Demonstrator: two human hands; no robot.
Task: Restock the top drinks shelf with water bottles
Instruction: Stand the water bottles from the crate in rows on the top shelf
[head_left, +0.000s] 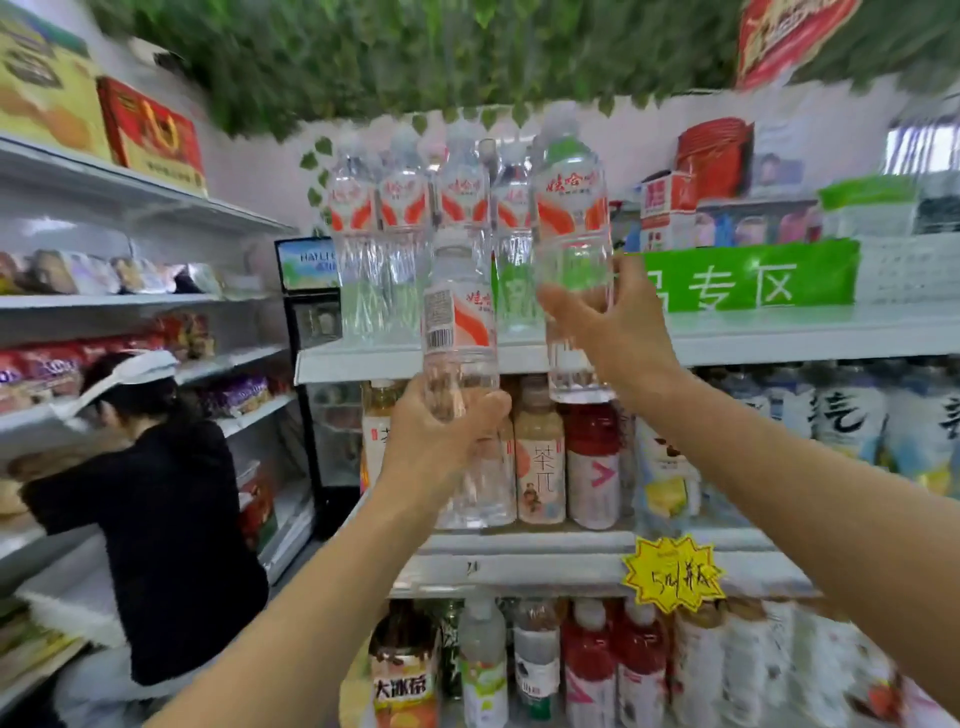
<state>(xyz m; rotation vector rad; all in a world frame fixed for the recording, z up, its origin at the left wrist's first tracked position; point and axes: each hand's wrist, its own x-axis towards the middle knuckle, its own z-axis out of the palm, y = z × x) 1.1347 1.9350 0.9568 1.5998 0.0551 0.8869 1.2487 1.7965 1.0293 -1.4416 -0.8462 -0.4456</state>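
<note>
**Mia:** Lifting two water bottles up to the top shelf (779, 338), one in each hand. That looks like the step now.

**Ben:** What is each grip doing?

**Mia:** The left hand (441, 431) is nearer and lower. Its grip is wrapped round the low part of the left bottle (460, 332). That bottle is still in front of the shelf edge, not on it. The right hand (608, 327) is higher. Its grip is closed round the middle of the right bottle (571, 228), and the bottom of that bottle hangs just below the shelf edge.

**Ben:** What comes next, do you think?

**Mia:** I think the right bottle must go up a bit more, then back, and stand to the right of the row of bottles (415, 228). The left one can follow.

**Ben:** What do the bottles look like?

**Mia:** See-through, with white caps and red, orange and white labels. The row far back on the shelf looks the same, standing up close together. It is a bit blurry.
</note>
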